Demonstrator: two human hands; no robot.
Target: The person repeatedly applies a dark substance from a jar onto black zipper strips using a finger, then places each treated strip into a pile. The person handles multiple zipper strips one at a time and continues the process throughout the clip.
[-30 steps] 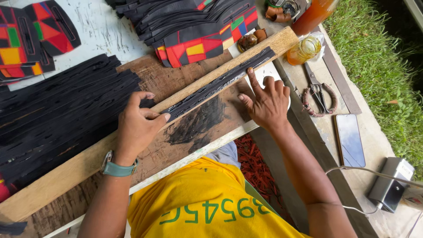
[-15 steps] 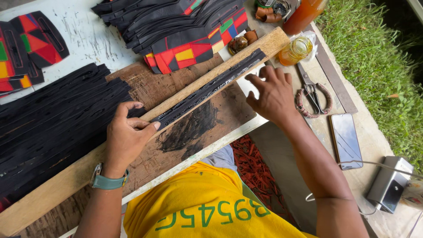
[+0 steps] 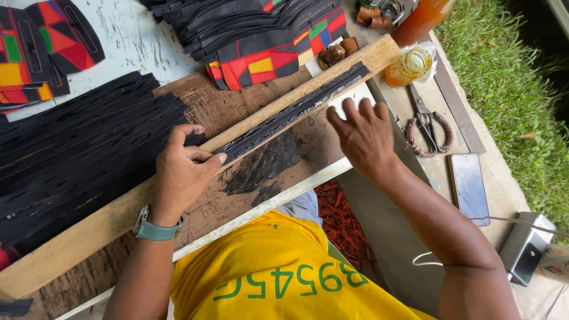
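Head view: left hand (image 3: 181, 175) flat on black strip (image 3: 293, 112)

Orange bottle (image 3: 424, 21) cut by top edge; grey box (image 3: 524, 249) partly hidden.

White worktable (image 3: 127, 44) under black strips (image 3: 77, 154), wooden plank (image 3: 89, 234), scissors (image 3: 428, 127).

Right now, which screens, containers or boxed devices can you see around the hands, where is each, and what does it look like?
Phone: lying flat right of the right hand, dark rectangular screen, off.
Glass jar: beyond the right hand, at the far end of the wooden plank, round, amber liquid.
Orange bottle: top edge, behind the jar, cut off by the frame.
Grey box device: lower right, rectangular, cable attached.
No labels or signs legible.
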